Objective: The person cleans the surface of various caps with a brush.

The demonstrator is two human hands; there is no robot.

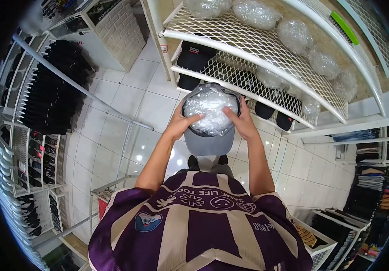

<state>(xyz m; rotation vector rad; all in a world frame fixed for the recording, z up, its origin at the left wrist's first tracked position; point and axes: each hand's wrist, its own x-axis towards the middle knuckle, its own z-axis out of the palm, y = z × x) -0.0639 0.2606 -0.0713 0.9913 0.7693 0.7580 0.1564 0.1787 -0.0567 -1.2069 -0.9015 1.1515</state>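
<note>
A grey baseball cap (pixel 210 143) is held upside down in front of my chest, its brim pointing toward me. Crumpled clear plastic wrap (pixel 212 106) fills the inside of its crown. My left hand (pixel 181 121) grips the cap's left side, with the thumb resting on the plastic. On the opposite side my right hand (pixel 243 121) holds the rim, its thumb also pressing on the plastic. The fingers of both hands are mostly hidden behind the cap.
A white mesh shelf (pixel 248 43) ahead bears several plastic bundles (pixel 296 36) and a green brush (pixel 344 28). Black caps (pixel 194 56) sit on the tier below. Dark clothes (pixel 52 86) hang at left; folded garments (pixel 375 180) are stacked at right.
</note>
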